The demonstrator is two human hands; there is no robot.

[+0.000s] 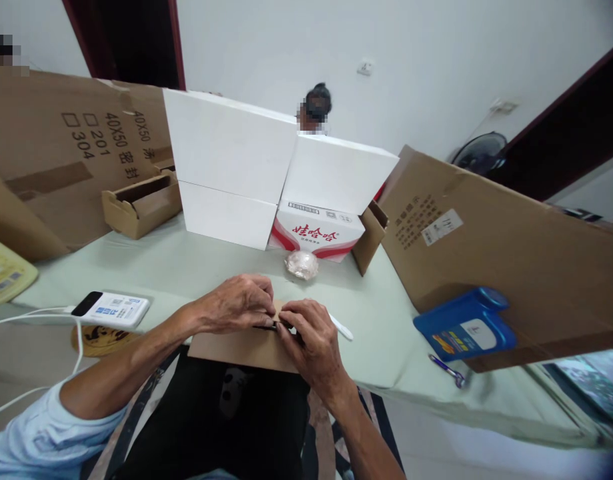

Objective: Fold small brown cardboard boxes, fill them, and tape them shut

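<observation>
Both hands work together at the near edge of the table (366, 360), over a flat brown card (221, 348). Thing in hand: a small dark strip (266, 327), largely hidden by fingers, located above the card between the two hands. Right hand (309, 337): thumb and fingertips closed about the strip's right end. Left hand (241, 303): fingers curled, tips at the strip; cannot tell whether they grip it or only press.

Surroundings: white stick (341, 327) just beyond the right hand, partly covered by it. Clear-wrapped bundle (302, 265) ahead of the hands, in front of a red-and-white carton (319, 233). White boxes (231, 143) stand at the back; a person (320, 100) shows beyond them. To the left: white power bank (116, 309) with cable attached, and an open brown box (143, 207) farther back. To the right: blue bottle (466, 325) lying against a cardboard panel (466, 247), pen (446, 370) just beside it.
</observation>
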